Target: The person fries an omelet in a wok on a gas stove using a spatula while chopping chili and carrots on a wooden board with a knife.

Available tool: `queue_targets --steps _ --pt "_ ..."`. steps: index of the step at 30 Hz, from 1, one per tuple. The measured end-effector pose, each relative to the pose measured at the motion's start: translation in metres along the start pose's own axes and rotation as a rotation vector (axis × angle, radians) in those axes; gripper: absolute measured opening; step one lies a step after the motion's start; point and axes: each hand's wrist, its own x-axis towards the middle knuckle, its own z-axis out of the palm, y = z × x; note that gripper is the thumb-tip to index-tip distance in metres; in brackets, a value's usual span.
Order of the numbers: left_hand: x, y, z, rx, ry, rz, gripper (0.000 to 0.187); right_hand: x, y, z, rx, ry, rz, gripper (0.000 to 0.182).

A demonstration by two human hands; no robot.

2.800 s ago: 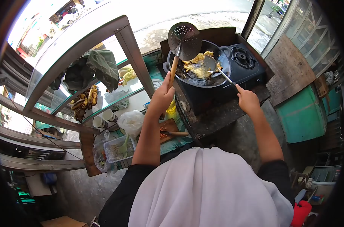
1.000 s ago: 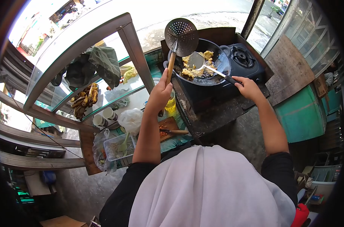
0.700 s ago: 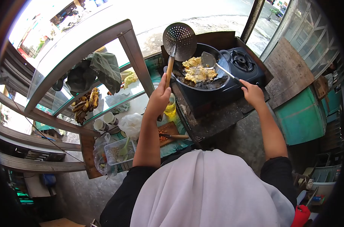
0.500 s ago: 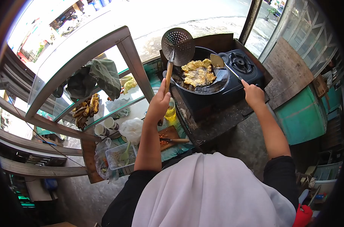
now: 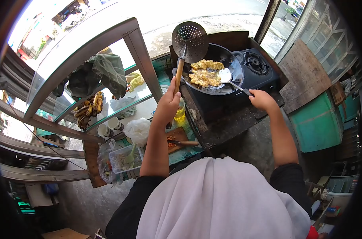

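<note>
My left hand (image 5: 167,104) is closed round the wooden handle of a skimmer (image 5: 192,42), whose round perforated head is raised at the wok's far left rim. In my right hand (image 5: 263,100) is the handle of a metal spatula (image 5: 225,75). The spatula's blade reaches into the wok (image 5: 236,85) and meets the right edge of the golden fritters (image 5: 204,77). These lie in dark oil in two adjoining masses. Under the wok is the left side of a black gas stove (image 5: 268,81).
Left of the stove, a knife (image 5: 183,143) rests on a cutting board (image 5: 176,149) with orange bits. Nearby are a jug of yellow oil (image 5: 180,115), a plastic tub (image 5: 120,165), cups (image 5: 105,130) and a glass case (image 5: 134,51) with bananas (image 5: 89,109). A second burner (image 5: 256,65) sits right of the wok.
The spatula has come down from the wok's right rim to the fritters, its blade turned over. My right hand has shifted slightly left and down. The fritters now show as two masses.
</note>
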Motion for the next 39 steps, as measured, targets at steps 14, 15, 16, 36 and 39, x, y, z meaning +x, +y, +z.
queue_targets --steps 14,15,16,36,39 --pt "0.001 0.000 -0.002 0.024 0.022 -0.007 0.059 -0.016 0.012 -0.009 0.089 0.233 0.029 0.043" --pt "0.003 -0.003 -0.002 0.030 0.028 0.004 0.059 -0.022 0.005 -0.015 0.058 0.242 0.029 0.043" --pt "0.005 -0.005 -0.001 0.037 0.032 0.014 0.059 -0.025 -0.001 -0.016 0.028 0.252 0.030 0.044" --pt "0.004 0.006 0.005 0.021 0.015 -0.028 0.059 -0.015 -0.027 0.035 -0.017 0.299 -0.142 0.048" --pt "0.003 0.013 0.008 -0.006 0.007 -0.033 0.059 -0.013 -0.042 0.043 -0.065 0.297 -0.183 0.048"
